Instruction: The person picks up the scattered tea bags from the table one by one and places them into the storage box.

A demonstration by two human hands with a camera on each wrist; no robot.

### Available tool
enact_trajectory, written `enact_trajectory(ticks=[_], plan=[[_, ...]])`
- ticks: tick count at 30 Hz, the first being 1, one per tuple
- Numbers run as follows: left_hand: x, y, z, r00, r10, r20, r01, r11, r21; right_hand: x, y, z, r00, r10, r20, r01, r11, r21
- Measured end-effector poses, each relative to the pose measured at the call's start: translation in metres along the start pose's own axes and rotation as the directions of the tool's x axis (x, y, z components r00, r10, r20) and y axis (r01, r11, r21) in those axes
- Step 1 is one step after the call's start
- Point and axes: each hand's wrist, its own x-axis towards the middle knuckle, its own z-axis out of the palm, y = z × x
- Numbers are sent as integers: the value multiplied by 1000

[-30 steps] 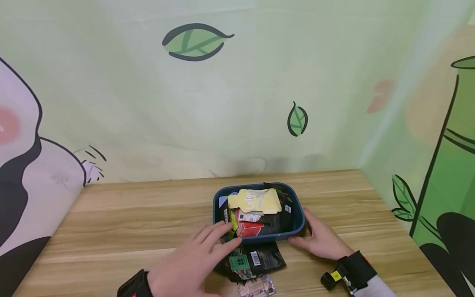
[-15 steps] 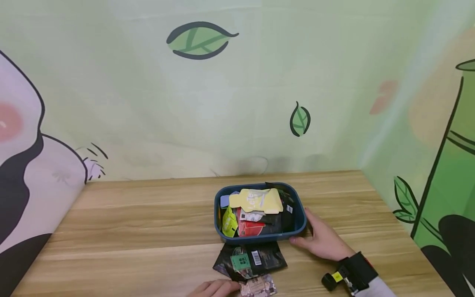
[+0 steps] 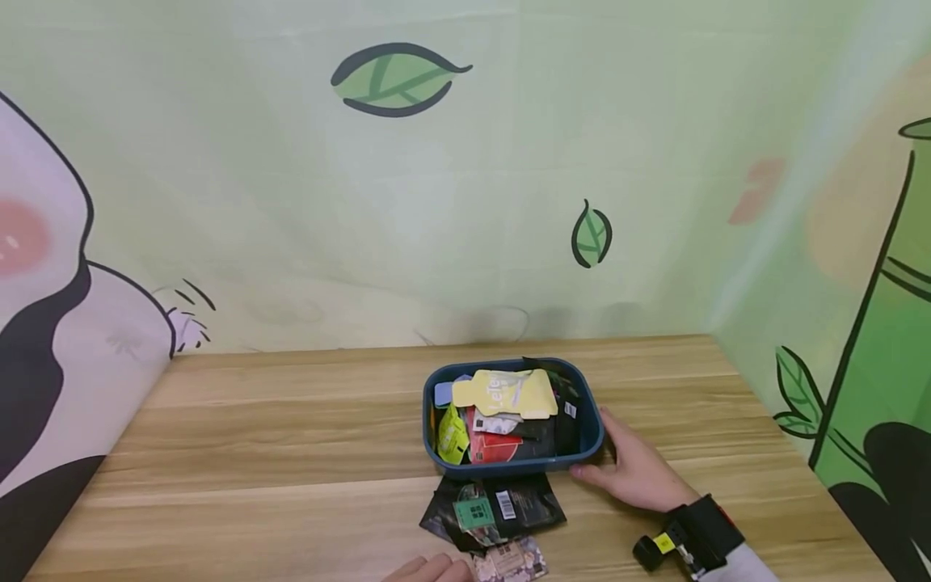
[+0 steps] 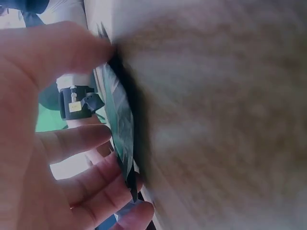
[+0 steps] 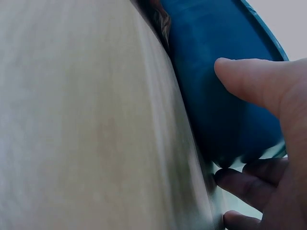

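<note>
A dark blue plastic box (image 3: 476, 467) stands on the table, filled with packets; a yellow bottle-shaped packet (image 3: 505, 394) lies on top. My right hand (image 3: 636, 473) holds its right front corner, thumb against the front wall and fingers round the end, as the right wrist view also shows. At the bottom edge of the head view my left hand (image 3: 432, 571) is mostly cut off, beside a small floral-patterned packet (image 3: 511, 561). In the left wrist view its thumb and fingertips are spread along a shiny dark packet (image 4: 122, 117) low over the wood.
A black pouch (image 3: 534, 505) with a green label lies flat in front of the box. The wooden table (image 3: 254, 436) meets a printed green backdrop (image 3: 291, 202) behind and at the right. Lime and red packets show inside the box.
My left hand has left the box's front left corner and come down toward me, beside the floral packet. A black packet no longer covers the lime one. The right hand stays at the box.
</note>
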Motion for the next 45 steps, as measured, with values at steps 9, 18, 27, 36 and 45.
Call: enact_trajectory(ticks=[9, 18, 27, 36, 45], plan=[[5, -5, -2, 984, 172, 55, -179, 969, 168, 0, 1, 0, 1000, -14, -5, 14, 1000, 0], [7, -13, 0, 955, 270, 122, -293, 924, 246, 1, 0, -1, 1000, -10, -5, 10, 1000, -7], [36, -19, -34, 948, 214, 235, -215, 976, -19, 0, 1, 0, 1000, -18, -9, 18, 1000, 8], [83, -34, -83, 994, -10, 106, 10, 1000, -1, 1, 2, 1, 1000, -15, -10, 15, 1000, 3], [122, -61, -90, 993, -81, -83, 89, 992, 92, 1, 3, 1, 1000, -11, -5, 11, 1000, 10]])
